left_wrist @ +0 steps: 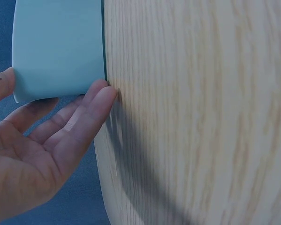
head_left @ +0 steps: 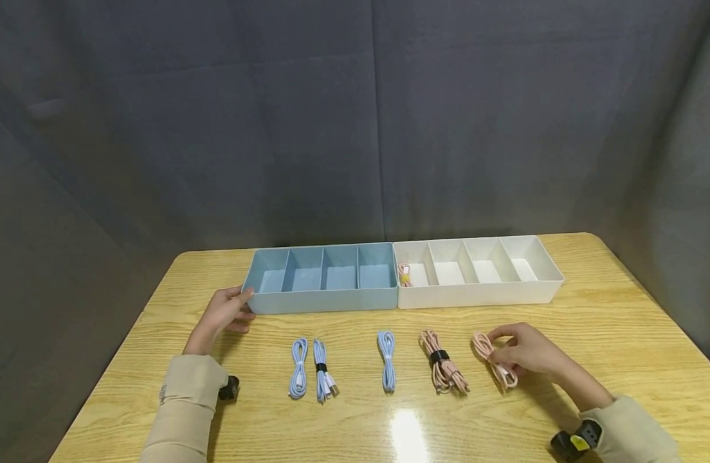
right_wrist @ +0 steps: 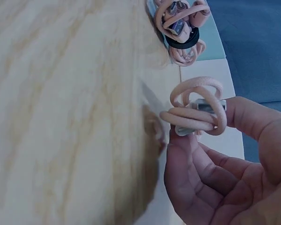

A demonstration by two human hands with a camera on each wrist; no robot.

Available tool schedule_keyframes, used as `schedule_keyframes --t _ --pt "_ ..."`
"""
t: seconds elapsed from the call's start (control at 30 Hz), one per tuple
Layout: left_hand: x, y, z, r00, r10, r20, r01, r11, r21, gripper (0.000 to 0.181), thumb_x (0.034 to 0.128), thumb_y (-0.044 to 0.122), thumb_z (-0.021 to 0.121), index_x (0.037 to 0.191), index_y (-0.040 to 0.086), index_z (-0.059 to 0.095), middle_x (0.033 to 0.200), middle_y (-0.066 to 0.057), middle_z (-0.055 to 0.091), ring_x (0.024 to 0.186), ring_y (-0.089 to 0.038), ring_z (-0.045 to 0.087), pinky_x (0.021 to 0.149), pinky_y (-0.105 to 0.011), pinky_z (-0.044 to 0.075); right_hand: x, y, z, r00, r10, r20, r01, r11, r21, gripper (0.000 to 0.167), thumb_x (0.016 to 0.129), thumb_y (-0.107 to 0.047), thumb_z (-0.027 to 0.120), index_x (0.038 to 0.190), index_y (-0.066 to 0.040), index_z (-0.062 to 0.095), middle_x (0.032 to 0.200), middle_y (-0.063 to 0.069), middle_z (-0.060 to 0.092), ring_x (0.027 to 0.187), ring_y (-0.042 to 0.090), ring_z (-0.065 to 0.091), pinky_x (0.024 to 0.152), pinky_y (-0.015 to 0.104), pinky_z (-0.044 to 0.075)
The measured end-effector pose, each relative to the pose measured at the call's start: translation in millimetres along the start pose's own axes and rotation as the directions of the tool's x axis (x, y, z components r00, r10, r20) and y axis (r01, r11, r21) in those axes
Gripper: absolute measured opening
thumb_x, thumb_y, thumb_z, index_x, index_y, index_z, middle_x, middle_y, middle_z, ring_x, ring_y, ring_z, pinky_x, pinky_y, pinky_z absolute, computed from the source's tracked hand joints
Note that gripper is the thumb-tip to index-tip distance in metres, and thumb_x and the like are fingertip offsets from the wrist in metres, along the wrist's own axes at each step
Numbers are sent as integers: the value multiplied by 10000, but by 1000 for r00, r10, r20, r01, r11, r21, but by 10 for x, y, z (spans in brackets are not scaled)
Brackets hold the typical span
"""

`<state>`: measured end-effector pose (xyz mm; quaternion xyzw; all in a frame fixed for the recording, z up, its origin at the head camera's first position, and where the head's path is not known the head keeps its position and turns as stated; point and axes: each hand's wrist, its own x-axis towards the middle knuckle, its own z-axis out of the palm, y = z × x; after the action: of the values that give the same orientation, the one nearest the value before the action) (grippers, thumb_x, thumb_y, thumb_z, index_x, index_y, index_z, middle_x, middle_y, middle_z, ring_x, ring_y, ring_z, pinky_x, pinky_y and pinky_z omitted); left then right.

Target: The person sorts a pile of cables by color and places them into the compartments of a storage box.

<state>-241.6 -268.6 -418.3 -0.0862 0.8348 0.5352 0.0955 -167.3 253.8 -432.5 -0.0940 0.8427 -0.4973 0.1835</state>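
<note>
Toward the desk's [head_left: 633,341] right edge, in front of the white tray [head_left: 476,295]: pink cable [head_left: 502,374], pinched by the right hand [head_left: 528,352] | Left hand [head_left: 220,314]: extended fingers touching blue tray's [head_left: 326,301] left end | Step, seemingly: pickup | Next, presumably: secure pinch, clear lift

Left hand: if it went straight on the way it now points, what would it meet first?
The left hand would most likely meet the blue tray first; it appears to touch its end.

Beige sleeves [head_left: 184,405] are worn with black wrist cameras [head_left: 229,388], one yellow-marked.
</note>
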Motion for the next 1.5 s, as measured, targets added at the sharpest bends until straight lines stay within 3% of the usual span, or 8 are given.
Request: schedule_keyframes --t 0.2,0.47,1.13,1.5 --pt "-20 -2 -1 1000 -2 4 2 1000 14 595 979 319 407 1397 -74 250 1200 -332 479 889 -279 613 661 -373 558 11 -35 -49 1000 -11 1 11 998 61 489 776 -27 617 1177 193 444 588 23 496 502 99 466 438 233 449" --pt "-13 4 -2 1000 1 6 -1 1000 10 617 974 341 410 1398 -77 245 1182 -324 490 904 -305 604 665 -380 557 39 -59 -113 1000 -15 -16 16 998 66 470 790 -19 595 1189 181 446 622 44 532 528 99 470 455 249 465" --pt "-28 27 0 1000 -3 3 3 1000 5 612 975 325 414 1393 -87 244 1169 -327 497 886 -283 614 662 -379 558 154 -225 -219 994 -23 -104 32 995 92 515 829 -65 619 1237 174 417 706 56 622 596 89 558 530 292 522" --pt "-71 37 -7 1000 22 15 -22 1000 -10 697 944 392 462 1378 -112 252 1095 -309 543 794 -207 625 634 -354 561 234 -345 -306 994 -47 -100 59 990 127 534 843 -64 600 1279 159 388 790 74 624 671 125 601 583 318 550"
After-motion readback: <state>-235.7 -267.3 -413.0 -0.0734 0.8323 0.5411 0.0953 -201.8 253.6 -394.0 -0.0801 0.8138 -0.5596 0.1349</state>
